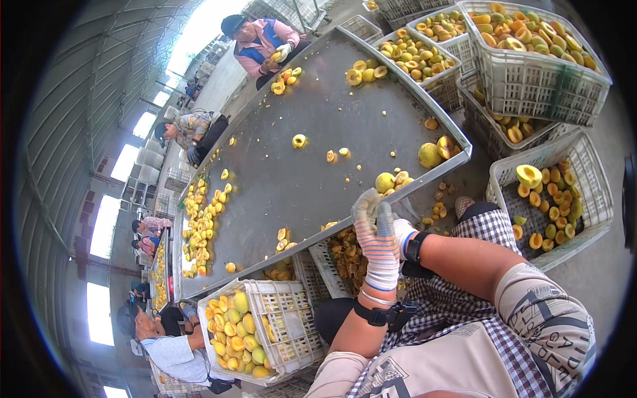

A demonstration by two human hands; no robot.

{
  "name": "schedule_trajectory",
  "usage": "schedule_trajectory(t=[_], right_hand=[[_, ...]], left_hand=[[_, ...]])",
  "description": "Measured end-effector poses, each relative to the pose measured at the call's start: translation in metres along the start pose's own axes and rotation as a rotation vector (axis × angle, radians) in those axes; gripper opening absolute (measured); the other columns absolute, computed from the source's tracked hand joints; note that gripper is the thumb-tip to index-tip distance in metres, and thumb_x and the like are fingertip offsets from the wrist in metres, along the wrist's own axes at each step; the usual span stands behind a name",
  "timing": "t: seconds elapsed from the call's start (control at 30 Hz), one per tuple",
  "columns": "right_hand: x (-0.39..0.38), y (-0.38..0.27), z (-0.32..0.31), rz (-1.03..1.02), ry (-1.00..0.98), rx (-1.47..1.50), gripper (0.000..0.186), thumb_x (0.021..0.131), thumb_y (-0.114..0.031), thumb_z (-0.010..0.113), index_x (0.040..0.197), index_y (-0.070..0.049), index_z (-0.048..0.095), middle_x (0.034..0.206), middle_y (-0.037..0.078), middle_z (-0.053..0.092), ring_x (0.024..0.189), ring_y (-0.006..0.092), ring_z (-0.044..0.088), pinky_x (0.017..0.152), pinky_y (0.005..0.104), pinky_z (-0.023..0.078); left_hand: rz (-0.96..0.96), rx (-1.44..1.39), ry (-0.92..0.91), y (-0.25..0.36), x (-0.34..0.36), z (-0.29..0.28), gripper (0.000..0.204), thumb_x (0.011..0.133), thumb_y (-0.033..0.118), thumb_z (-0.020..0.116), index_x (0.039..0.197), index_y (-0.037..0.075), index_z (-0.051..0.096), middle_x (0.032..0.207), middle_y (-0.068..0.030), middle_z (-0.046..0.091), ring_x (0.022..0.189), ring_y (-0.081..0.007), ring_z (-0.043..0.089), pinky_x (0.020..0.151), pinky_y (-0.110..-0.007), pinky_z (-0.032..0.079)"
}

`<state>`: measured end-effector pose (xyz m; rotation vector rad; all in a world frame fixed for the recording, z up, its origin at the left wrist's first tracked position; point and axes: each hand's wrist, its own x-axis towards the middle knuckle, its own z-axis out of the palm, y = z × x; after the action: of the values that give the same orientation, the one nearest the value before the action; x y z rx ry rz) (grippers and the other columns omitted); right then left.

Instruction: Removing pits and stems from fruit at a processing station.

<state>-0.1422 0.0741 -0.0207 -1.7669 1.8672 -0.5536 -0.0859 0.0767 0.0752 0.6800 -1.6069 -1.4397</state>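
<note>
My left hand (375, 239), in a white striped glove with grey fingers, is raised at the near edge of the metal table (265, 146). Its fingers are stretched upward, and I see nothing in them. Close behind it is my right hand (403, 233), also gloved in white, its fingers hidden by the left hand. Just beyond both hands, a whole yellow peach (385, 182) and several cut pieces lie at the table edge. Another whole peach (430, 155) sits at the right corner beside a cut half (445, 146).
Crates of peach halves stand at the right: a low crate (590, 219) and a stacked crate (531, 83). A tilted full crate (292, 325) is at lower left. Below the table edge is a crate of scraps (350, 255). Co-workers sit along the far side, one holding fruit (276, 57).
</note>
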Motion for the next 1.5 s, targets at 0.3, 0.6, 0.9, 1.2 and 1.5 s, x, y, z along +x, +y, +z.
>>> schedule_trajectory(t=[0.3,0.6,0.9,1.2,1.5], right_hand=[[-0.02,-0.026,-0.03,0.029,-0.057,-0.136,0.015,0.073,-0.011,0.063,0.087,-0.006,0.067,0.079,0.014,0.068,0.077,0.0324,0.067,0.064,0.0418,0.053],[-0.029,-0.029,-0.04,-0.012,-0.135,-0.127,0.013,0.071,-0.013,0.065,0.08,-0.008,0.073,0.075,0.012,0.068,0.077,0.0293,0.068,0.062,0.0392,0.053],[-0.037,-0.032,-0.052,0.062,-0.232,-0.221,0.015,0.073,-0.013,0.067,0.086,-0.009,0.074,0.085,0.009,0.071,0.083,0.026,0.069,0.059,0.0441,0.054],[-0.048,-0.02,-0.07,0.046,-0.293,-0.196,0.02,0.076,-0.016,0.066,0.093,-0.009,0.073,0.091,0.011,0.07,0.085,0.0286,0.068,0.064,0.0442,0.055],[-0.105,0.006,-0.155,0.259,0.303,0.171,0.026,0.082,-0.025,0.063,0.09,-0.001,0.059,0.072,0.019,0.063,0.072,0.0366,0.063,0.063,0.043,0.051]], left_hand=[[-0.325,0.312,0.057,-0.127,-0.03,-0.123,0.023,0.093,0.015,0.056,0.112,0.002,0.061,0.107,-0.0055,0.062,0.094,-0.0135,0.055,0.084,-0.028,0.045],[-0.504,-0.427,0.345,-0.13,-0.033,-0.122,0.02,0.092,-0.001,0.046,0.106,0.001,0.06,0.103,-0.006,0.058,0.098,-0.0123,0.051,0.091,-0.026,0.042],[0.233,1.055,0.489,-0.069,-0.012,-0.093,0.047,0.081,0.005,0.065,0.126,0.003,0.05,0.13,-0.019,0.042,0.114,-0.0297,0.047,0.098,-0.039,0.04],[0.219,0.995,-0.311,-0.044,0.093,0.003,0.036,0.079,0.014,0.069,0.113,0.006,0.061,0.118,-0.0152,0.056,0.109,-0.0309,0.054,0.095,-0.037,0.043],[-0.025,0.916,-0.361,-0.072,0.242,0.001,0.034,0.084,0.018,0.066,0.116,0.008,0.059,0.122,-0.0143,0.051,0.104,-0.0257,0.058,0.092,-0.034,0.046]])
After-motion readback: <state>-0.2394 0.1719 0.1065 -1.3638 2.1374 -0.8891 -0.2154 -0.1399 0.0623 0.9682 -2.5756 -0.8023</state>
